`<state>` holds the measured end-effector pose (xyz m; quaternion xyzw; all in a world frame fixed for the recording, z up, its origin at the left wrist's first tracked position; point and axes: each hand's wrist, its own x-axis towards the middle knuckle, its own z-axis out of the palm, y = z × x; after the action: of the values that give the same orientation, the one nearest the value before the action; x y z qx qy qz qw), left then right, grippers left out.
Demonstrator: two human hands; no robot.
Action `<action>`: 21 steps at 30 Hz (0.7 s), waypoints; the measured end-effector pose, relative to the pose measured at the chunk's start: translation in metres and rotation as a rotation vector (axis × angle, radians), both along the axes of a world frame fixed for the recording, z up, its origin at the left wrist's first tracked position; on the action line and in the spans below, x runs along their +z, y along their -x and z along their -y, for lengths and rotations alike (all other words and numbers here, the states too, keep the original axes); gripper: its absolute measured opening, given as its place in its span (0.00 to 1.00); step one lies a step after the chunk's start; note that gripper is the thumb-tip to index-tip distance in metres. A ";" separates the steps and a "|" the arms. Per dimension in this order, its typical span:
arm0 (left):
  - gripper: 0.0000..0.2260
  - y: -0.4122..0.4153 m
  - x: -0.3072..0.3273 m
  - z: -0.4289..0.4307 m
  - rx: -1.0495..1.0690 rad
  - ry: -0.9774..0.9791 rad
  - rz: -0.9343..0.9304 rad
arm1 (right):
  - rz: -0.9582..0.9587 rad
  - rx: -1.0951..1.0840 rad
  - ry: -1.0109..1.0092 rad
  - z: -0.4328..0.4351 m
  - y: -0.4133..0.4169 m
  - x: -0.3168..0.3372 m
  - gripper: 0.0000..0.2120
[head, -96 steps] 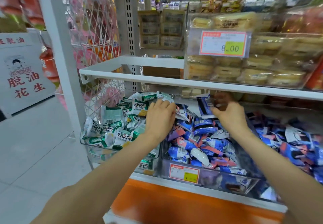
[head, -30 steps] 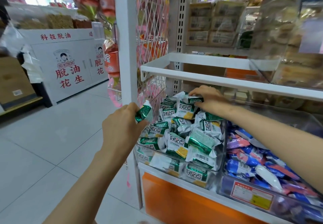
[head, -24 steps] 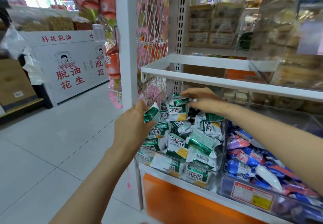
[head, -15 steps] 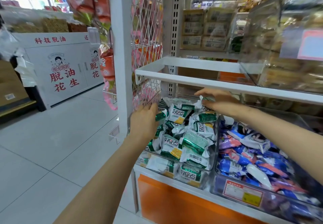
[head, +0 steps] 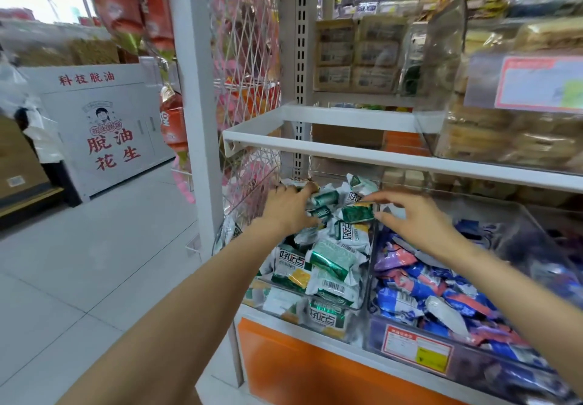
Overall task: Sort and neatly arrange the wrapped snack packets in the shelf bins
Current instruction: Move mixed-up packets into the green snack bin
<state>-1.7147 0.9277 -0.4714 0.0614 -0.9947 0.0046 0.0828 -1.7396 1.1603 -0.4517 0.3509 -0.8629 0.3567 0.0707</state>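
At the back of the clear bin, the left hand grips green packets; the right hand hovers spread open beside them.

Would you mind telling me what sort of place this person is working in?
Most likely a small grocery or snack shop: clear bins heaped with green-and-white snack packets, a price label on the neighbouring bin's front, and white retail shelving above.
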 end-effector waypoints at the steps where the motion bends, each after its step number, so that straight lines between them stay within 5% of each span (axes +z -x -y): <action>1: 0.34 0.003 -0.002 -0.001 -0.001 0.021 0.025 | 0.002 -0.002 0.002 -0.003 0.000 -0.001 0.14; 8: 0.28 0.005 0.014 0.015 0.059 0.058 -0.069 | 0.035 -0.028 0.075 -0.018 0.001 0.000 0.12; 16: 0.25 -0.009 0.028 0.053 0.267 0.005 0.043 | 0.080 0.007 0.121 -0.013 0.001 0.001 0.12; 21: 0.25 0.010 0.024 0.031 0.022 0.150 -0.198 | 0.073 -0.022 0.103 -0.009 0.004 -0.002 0.11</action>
<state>-1.7247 0.8968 -0.4478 0.0661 -0.9778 0.0737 0.1847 -1.7436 1.1695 -0.4539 0.3243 -0.8492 0.4122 0.0608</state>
